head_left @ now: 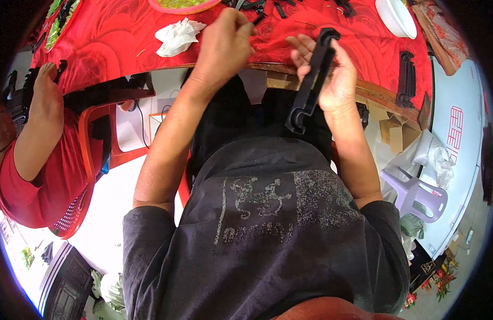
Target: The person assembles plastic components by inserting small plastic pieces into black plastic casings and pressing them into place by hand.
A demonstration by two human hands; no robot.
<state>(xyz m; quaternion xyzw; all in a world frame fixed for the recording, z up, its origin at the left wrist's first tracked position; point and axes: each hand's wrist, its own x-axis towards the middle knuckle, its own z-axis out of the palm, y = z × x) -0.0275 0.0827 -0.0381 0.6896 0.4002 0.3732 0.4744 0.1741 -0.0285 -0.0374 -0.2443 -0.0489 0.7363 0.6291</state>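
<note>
My right hand [340, 80] holds a long black plastic part [314, 77] with curved, hook-like ends. The part slants over the table's near edge, lying across the palm with the thumb along one side. Further left, my left hand [225, 45] is over the red tablecloth [113, 42], its fingers curled together. A thin greyish object [239, 4] shows just above those fingers, and a small black piece [259, 20] lies beside them. Whether the left fingers grip either one is hidden. Several small black pieces [281, 9] are scattered at the far side.
A crumpled white tissue [180, 37] lies left of my left hand, below a pink basin [185, 7]. At right are a white bowl [397, 18] and stacked black parts [406, 80]. A co-worker in red [44, 176] sits at left. A lilac stool [417, 194] stands right.
</note>
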